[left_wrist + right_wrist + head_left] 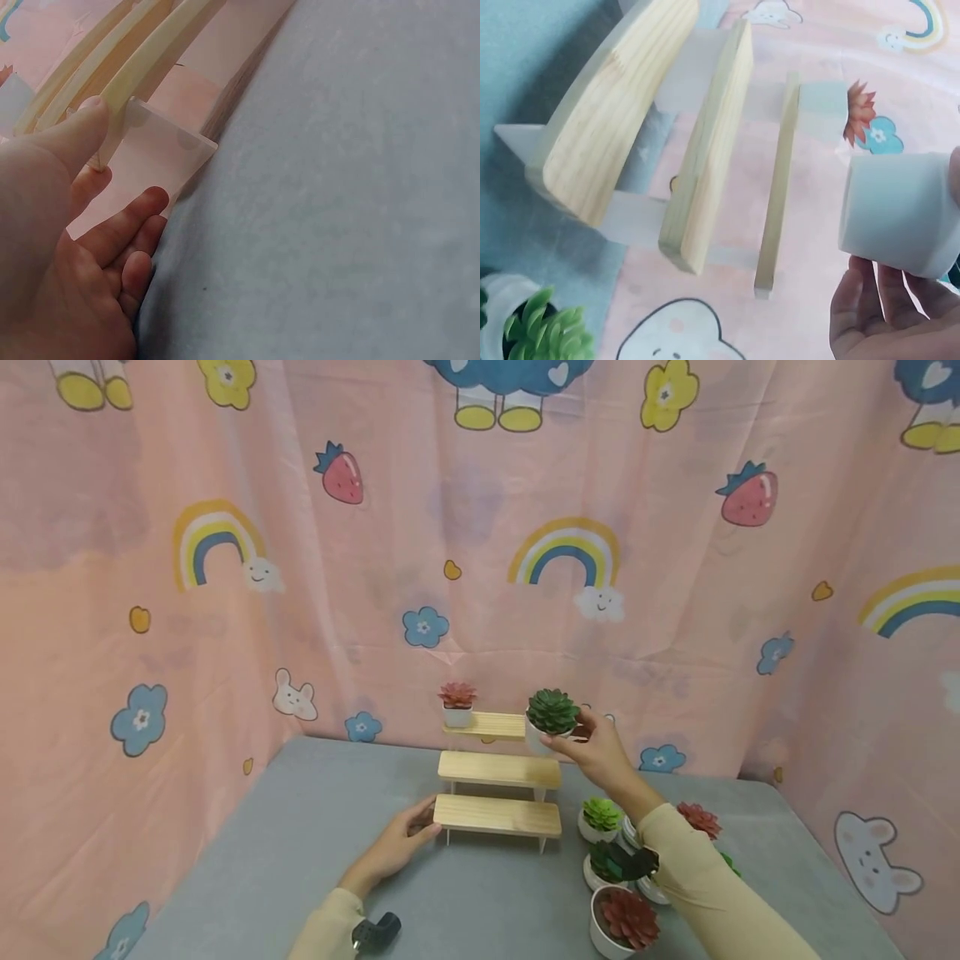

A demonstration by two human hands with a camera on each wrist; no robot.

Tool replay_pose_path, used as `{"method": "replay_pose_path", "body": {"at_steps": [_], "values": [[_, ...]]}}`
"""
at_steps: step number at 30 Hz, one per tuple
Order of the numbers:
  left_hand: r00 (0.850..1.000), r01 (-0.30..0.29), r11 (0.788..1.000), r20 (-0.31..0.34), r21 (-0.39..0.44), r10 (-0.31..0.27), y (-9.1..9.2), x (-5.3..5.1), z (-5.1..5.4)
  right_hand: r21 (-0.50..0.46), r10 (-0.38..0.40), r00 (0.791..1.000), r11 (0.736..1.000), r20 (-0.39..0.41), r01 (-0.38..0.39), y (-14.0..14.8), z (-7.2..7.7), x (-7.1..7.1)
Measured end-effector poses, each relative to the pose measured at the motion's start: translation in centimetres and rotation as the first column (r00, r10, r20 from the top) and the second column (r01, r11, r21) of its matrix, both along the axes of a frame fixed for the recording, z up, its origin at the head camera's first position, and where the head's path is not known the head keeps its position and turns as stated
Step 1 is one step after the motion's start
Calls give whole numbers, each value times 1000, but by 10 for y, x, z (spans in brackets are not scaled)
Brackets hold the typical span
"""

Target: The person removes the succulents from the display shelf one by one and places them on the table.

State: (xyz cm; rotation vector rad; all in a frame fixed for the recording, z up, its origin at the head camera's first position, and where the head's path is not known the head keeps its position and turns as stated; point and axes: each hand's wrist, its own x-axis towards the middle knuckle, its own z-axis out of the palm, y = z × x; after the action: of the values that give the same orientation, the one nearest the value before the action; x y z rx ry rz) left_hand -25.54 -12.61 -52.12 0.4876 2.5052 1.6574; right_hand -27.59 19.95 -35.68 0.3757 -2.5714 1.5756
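Observation:
A three-tier wooden display stand (498,815) with pale translucent supports stands on the table. My left hand (392,847) pinches the left end of its lowest board, thumb on top and index finger below, the other fingers beside the support (161,146). My right hand (606,758) holds a dark green potted succulent (552,711) by its white pot (900,214), at the right end of the top board. In the right wrist view the pot is apart from that board (778,187). A small red succulent (457,695) in a white pot sits on the top board's left end.
At the table's right, partly behind my right forearm, are several potted succulents, including a bright green one (602,814) and a dark red one (630,918). A pink patterned curtain (480,485) hangs behind the grey table (300,810).

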Motion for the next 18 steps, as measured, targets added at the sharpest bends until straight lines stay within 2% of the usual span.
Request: {"method": "replay_pose_path", "body": {"at_steps": [7, 11, 18], "values": [[1000, -5, 1000, -5, 8, 5, -1, -1, 0, 35, 20, 1000, 999, -1, -20, 14, -2, 10], [1000, 4, 1000, -25, -8, -5, 0, -3, 2, 20, 23, 1000, 1000, -8, -23, 23, -4, 17], [998, 26, 1000, -55, -11, -26, -1, 0, -4, 7, 31, 999, 999, -17, -31, 37, -12, 28]]}}
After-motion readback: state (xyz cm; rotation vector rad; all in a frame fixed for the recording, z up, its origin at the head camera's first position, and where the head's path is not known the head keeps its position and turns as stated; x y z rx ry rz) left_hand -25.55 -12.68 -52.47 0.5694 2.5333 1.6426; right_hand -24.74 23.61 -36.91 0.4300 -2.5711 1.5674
